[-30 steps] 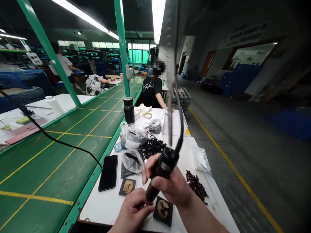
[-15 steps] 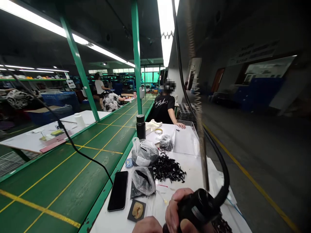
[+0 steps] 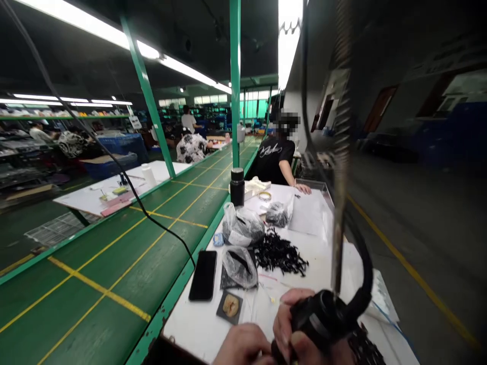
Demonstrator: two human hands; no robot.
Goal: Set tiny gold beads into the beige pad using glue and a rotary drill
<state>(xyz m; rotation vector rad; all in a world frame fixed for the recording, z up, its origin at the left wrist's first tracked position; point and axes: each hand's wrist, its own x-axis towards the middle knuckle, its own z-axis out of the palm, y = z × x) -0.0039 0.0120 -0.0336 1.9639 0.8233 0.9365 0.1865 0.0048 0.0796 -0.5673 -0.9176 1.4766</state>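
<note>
My right hand (image 3: 284,324) is wrapped round a black corded electric screwdriver (image 3: 316,320), which hangs from a metal spring. The tool's lower end is hidden behind the fingers. At the bottom edge my left hand (image 3: 243,345) is closed, its fingertips close to the right hand's. Something dark shows between the two hands, too covered to name. Beyond them lies a heap of small black parts (image 3: 280,253) on the white table (image 3: 205,324). More dark parts (image 3: 363,347) lie right of the screwdriver, partly cut off by the frame.
A phone (image 3: 203,275), a dark square with a tan lump (image 3: 230,305) and open plastic bags (image 3: 243,225) occupy the table's left side. A black bottle (image 3: 237,187) stands farther back. Left runs a green conveyor (image 3: 152,243). A co-worker (image 3: 276,157) leans on the far end.
The view has turned left, so the scene sits farther right in the picture. More of my left hand shows. My right hand keeps its grip on the electric screwdriver.
</note>
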